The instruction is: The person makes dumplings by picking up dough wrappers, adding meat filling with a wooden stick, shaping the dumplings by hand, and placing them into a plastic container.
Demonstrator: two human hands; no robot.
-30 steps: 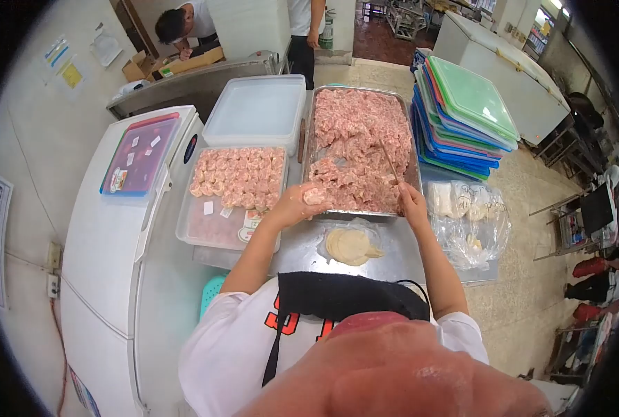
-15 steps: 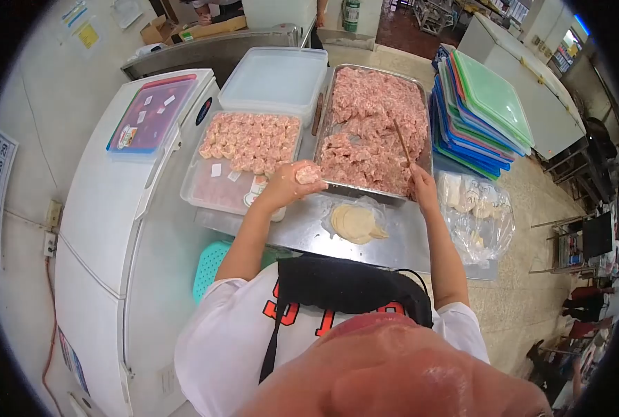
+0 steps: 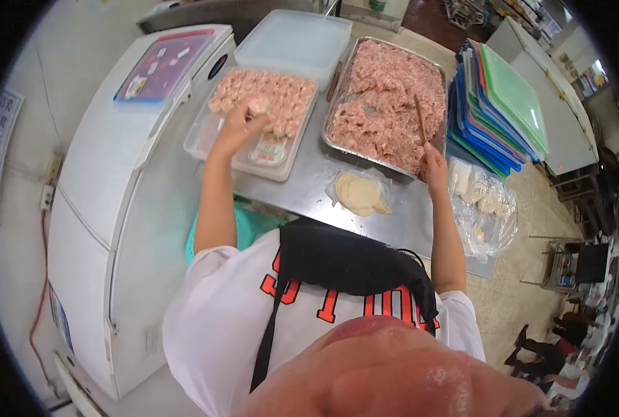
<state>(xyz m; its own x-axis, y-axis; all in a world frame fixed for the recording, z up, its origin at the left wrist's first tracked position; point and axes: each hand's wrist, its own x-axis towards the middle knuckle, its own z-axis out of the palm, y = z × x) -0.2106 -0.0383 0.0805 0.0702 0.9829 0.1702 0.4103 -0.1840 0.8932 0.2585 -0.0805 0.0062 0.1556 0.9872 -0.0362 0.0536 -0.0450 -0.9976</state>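
Note:
My left hand (image 3: pixel 237 129) is over the near left part of a plastic container lid, its fingers closed around a meat-filled dumpling (image 3: pixel 258 105). Just beyond it, rows of similar dumplings (image 3: pixel 292 97) cover the far part of that lid (image 3: pixel 201 135). My right hand (image 3: pixel 434 167) grips a thin brown spatula (image 3: pixel 420 118) at the near right corner of a metal tray (image 3: pixel 335 141). Its blade leans over the pink ground meat (image 3: pixel 393 76) that fills the tray. Round dough wrappers (image 3: pixel 358 193) lie on plastic on the steel table between my arms.
Stacked coloured lids (image 3: pixel 500 97) stand right of the tray, with a plastic bag of wrappers (image 3: pixel 482 201) nearer me. A clear container (image 3: pixel 292 42) sits behind the dumplings. A white freezer (image 3: pixel 163 139) is at left, a teal basket (image 3: pixel 247 226) below the table edge.
My left hand has carried the dumpling left and away from me, from beside the meat tray to the dumpling rows. My right hand still holds the spatula by the tray corner. The view has shifted.

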